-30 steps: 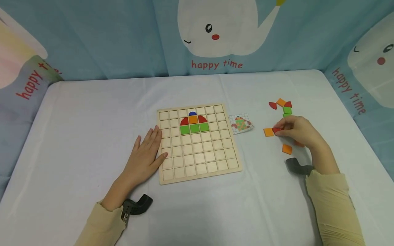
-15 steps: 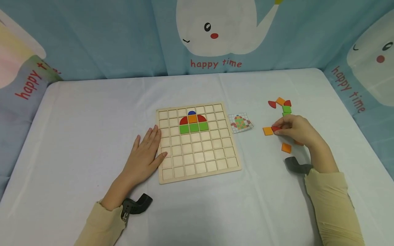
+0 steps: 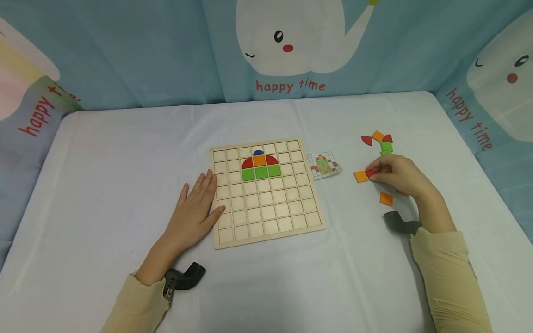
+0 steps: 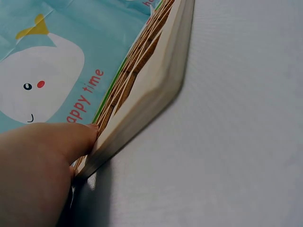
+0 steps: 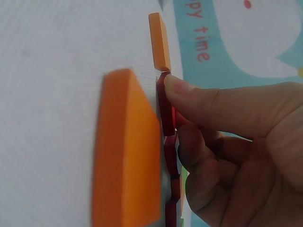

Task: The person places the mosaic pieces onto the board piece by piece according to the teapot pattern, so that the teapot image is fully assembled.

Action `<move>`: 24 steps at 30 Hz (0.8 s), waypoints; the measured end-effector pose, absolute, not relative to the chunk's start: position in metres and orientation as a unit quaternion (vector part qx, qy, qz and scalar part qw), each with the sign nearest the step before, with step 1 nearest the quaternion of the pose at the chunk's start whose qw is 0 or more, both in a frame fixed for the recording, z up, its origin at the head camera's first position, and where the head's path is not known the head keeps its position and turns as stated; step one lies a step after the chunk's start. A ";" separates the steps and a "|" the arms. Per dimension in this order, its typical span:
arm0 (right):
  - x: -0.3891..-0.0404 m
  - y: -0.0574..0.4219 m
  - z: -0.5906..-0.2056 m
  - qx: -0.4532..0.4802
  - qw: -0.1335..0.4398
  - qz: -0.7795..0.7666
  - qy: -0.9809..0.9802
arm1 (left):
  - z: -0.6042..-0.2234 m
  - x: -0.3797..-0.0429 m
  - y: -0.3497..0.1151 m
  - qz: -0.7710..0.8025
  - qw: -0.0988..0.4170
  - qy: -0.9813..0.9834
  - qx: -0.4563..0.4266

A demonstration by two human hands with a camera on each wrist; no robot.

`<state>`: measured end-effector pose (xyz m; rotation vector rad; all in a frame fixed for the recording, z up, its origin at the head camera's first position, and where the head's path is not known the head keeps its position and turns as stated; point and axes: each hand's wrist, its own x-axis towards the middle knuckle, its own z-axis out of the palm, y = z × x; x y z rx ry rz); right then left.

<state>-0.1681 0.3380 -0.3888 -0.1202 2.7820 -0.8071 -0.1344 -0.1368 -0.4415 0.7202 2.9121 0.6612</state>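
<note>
On the table lies a wooden grid board (image 3: 269,213). Green squares (image 3: 261,172), red curved tiles, an orange square and a blue half-round fill part of its upper rows. My left hand (image 3: 193,215) rests flat along the board's left edge, fingers straight, thumb over the rim. To the right of the board, my right hand (image 3: 401,175) pinches a red tile (image 5: 165,101) between thumb and fingers, low at the tabletop. An orange square tile (image 3: 361,176) lies right beside it. The fingers partly cover the red tile.
A small printed pattern card (image 3: 324,165) lies just right of the board. Beyond the right hand are green tiles (image 3: 386,146), an orange square (image 3: 378,136) and two red tiles. Nearer the wrist lies another orange square (image 3: 386,199). A blue printed curtain (image 3: 166,55) hangs behind the table.
</note>
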 end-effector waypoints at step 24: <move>-0.169 0.332 -0.387 -0.053 0.129 -0.238 0.961 | -0.443 -0.135 -0.137 0.214 0.032 0.947 0.238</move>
